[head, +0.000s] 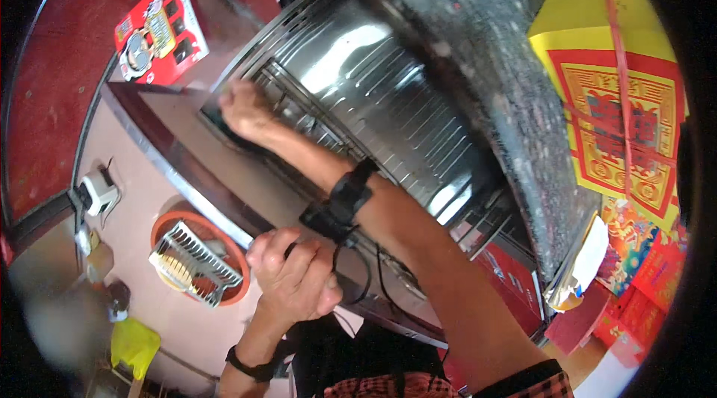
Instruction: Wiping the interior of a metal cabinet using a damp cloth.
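A pulled-out drawer holds a shiny stainless-steel tray (392, 84) and a wire rack (297, 112), beneath a speckled stone countertop (476, 45). Its brown front panel (190, 174) has a silver edge strip. My left hand (297, 275) curls its fingers over that edge, thumb toward the right. My right hand (246, 109) reaches across to the drawer's far left corner, beside the wire rack. Its fingers are bent and blurred, and whatever may lie under them is hidden. A black strap (353, 188) with a small box and cable is on my right forearm; another band (260, 364) circles my left wrist.
On the pinkish floor stands an orange basin (243, 280) with a pale plastic rack (196, 263) in it. A white device (101, 191), a yellow-green bag (134, 347) and a red printed carton (162, 34) lie around. Yellow-and-red tied packages (622, 118) sit at right.
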The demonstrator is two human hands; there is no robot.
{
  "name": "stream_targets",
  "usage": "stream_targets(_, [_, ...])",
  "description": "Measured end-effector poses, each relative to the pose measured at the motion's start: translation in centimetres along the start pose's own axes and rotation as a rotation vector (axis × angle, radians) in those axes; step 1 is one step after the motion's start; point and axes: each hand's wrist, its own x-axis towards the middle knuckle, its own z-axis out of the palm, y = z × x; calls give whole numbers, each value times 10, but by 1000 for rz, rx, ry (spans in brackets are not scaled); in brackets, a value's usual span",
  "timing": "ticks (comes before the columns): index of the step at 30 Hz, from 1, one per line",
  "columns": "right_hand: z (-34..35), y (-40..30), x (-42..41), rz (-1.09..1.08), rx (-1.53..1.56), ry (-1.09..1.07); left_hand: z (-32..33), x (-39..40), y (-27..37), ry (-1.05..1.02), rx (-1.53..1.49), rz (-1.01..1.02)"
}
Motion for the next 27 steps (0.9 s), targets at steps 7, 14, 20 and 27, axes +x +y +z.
stream_targets(7, [-1, 20, -7, -67, -107, -426, -4, -5, -2, -5, 31, 42])
stream_targets(14, [-42, -37, -31, 59, -444, -676, -7, -8, -6, -46, 52, 37])
stream_targets(20, [-54, -44, -45, -38, -699, -810, -9, -2, -2, -34, 41, 25])
stream_targets(27, [-66, -40, -67, 43, -694, -674, -3, -3, -5, 2, 25, 21])
